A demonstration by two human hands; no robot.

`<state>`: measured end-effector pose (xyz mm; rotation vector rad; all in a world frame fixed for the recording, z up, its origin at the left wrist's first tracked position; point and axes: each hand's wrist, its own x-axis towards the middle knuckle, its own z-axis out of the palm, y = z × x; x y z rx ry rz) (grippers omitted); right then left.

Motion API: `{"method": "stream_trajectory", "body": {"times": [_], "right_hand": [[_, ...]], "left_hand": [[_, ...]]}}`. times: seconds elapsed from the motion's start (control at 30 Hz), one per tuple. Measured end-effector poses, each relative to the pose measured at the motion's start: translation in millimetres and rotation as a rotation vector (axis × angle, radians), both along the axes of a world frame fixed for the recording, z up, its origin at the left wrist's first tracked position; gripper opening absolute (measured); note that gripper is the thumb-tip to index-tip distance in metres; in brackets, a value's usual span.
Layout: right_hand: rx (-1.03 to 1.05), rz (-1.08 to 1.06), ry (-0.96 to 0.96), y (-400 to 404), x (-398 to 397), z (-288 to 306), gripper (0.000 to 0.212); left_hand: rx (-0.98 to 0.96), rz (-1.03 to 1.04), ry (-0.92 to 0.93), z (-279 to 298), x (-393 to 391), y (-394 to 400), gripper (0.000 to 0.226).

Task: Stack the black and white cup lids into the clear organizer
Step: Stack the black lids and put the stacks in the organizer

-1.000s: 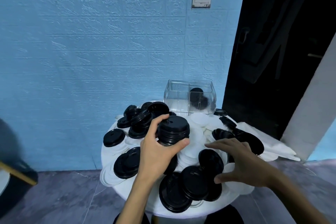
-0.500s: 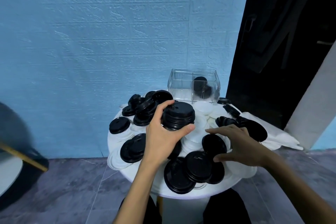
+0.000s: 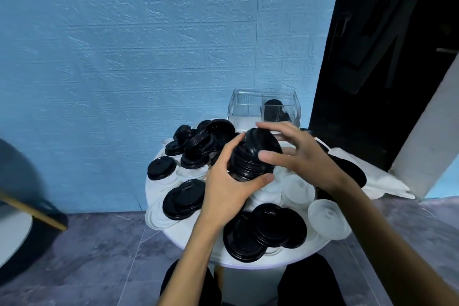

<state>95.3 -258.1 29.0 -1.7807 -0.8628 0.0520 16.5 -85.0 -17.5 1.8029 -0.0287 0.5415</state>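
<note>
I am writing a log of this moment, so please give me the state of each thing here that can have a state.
Stack of black lids: tilted, lifted, held in both hands.
Left hand: grips the stack from below.
Right hand: fingers curled round the stack's top.
Clear organizer: upright, open on top, some black lids in its right compartment.
Loose lids: scattered on the table.
</note>
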Motion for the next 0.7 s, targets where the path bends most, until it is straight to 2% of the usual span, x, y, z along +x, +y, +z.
{"method": "stream_trajectory", "body": {"times": [0.23, 0.33, 0.5, 0.63, 0.7], "right_hand": [[-0.127, 0.016, 0.029, 22.0, -1.2, -3.1, 0.053], [-0.123, 0.022, 0.049, 24.9, -5.8, -4.6, 0.052], [0.005, 0.002, 0.133, 21.4, -12.7, -13.1, 0.074], [-0.012, -0.005, 0.123, 8.7, -19.3, -29.2, 0.094], [-0.078, -0.067, 0.047, -1.8, -26.5, -42.7, 0.104]], "left_hand": [[0.006, 0.009, 0.007, -0.1, -5.0, -0.1, 0.11], [0.006, 0.027, -0.013, -0.5, -8.7, -4.6, 0.101], [0.023, 0.047, -0.044, -3.8, -11.7, -5.7, 0.08], [0.009, 0.045, -0.037, -6.5, -12.5, -3.1, 0.076], [-0.01, 0.072, -0.037, -6.3, -14.4, 1.2, 0.075]]}}
